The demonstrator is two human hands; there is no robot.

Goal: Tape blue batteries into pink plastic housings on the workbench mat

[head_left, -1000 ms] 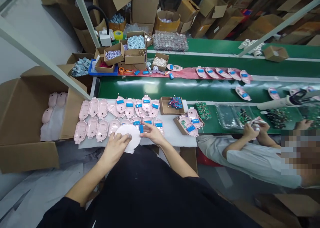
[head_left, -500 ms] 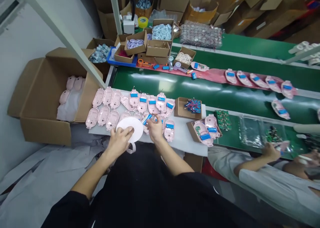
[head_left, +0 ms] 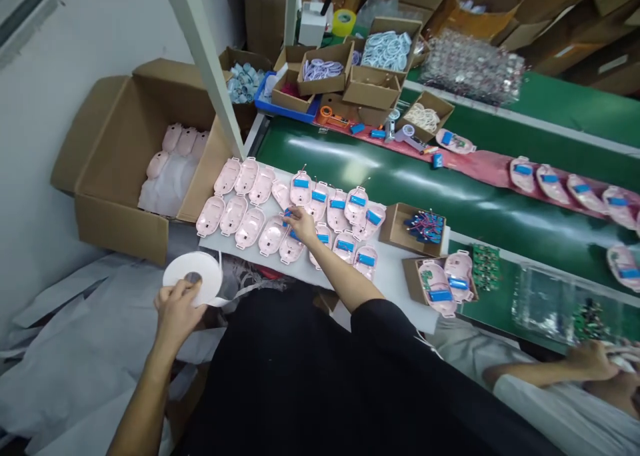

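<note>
My left hand (head_left: 179, 313) grips a roll of white tape (head_left: 187, 266), a finger hooked in its core, off the front left of the bench. A loose strip of tape (head_left: 220, 301) hangs from the roll. My right hand (head_left: 303, 225) is closed on a small blue battery (head_left: 287, 215), partly hidden by the fingers, above the pink plastic shells. Beneath it lies a pink shell (head_left: 273, 236) with no battery showing. Several shells nearby, such as the pink shell (head_left: 357, 204), hold blue batteries. The leftmost shells, like this pink shell (head_left: 210, 216), are bare inside.
A large cardboard box (head_left: 120, 226) with pink shells stands left. At right are a small box (head_left: 400, 223) of wired blue batteries and green circuit boards (head_left: 485, 267). A green conveyor (head_left: 310, 153) runs behind. A co-worker's hand (head_left: 593, 361) works at far right.
My left hand has carried the tape roll left, away from the shells. My right hand, with the battery, has moved left among the shells. The view has shifted left.
</note>
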